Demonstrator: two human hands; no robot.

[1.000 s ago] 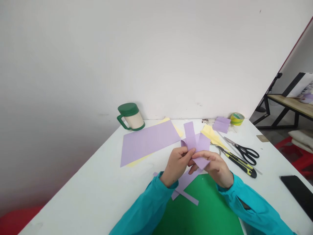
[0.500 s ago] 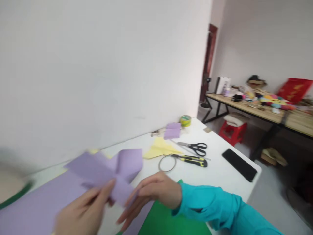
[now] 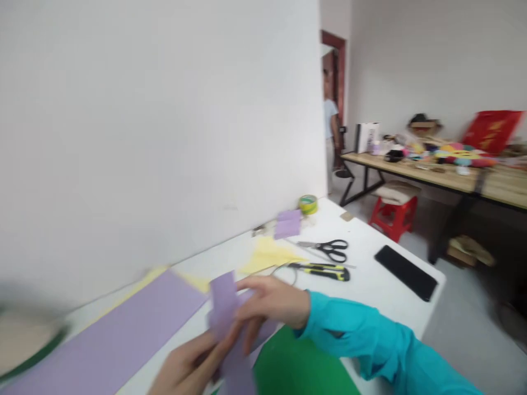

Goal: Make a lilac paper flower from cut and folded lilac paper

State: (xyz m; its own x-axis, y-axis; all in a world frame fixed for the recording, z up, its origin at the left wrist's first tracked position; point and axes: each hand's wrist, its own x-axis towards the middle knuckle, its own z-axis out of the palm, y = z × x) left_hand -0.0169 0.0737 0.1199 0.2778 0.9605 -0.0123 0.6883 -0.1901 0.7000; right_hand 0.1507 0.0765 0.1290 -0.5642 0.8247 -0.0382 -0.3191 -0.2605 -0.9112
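A folded piece of purple paper (image 3: 224,302) is held up over the table, its strips sticking out several ways. My left hand (image 3: 187,359) pinches it from below, partly cut off by the bottom edge. From the right, my right hand (image 3: 275,299) grips the same paper, with thumb and fingers bent around its folds. Beneath lies a green sheet (image 3: 300,365). To the left a large purple sheet (image 3: 111,334) rests on yellow paper. Just beyond my right hand are a utility knife (image 3: 325,271), a thin ring, and creased yellow paper (image 3: 267,254).
Black-handled scissors (image 3: 329,249), a small purple piece (image 3: 288,224) and a tape roll (image 3: 308,204) lie farther back on the white table. A black phone (image 3: 405,272) is near the right edge. A person (image 3: 330,120) stands by the doorway; a red stool (image 3: 393,216) is below another table.
The purple paper has turned and moved right and down with my left hand. My right hand's fingers have closed onto it. A person has come into view at the doorway.
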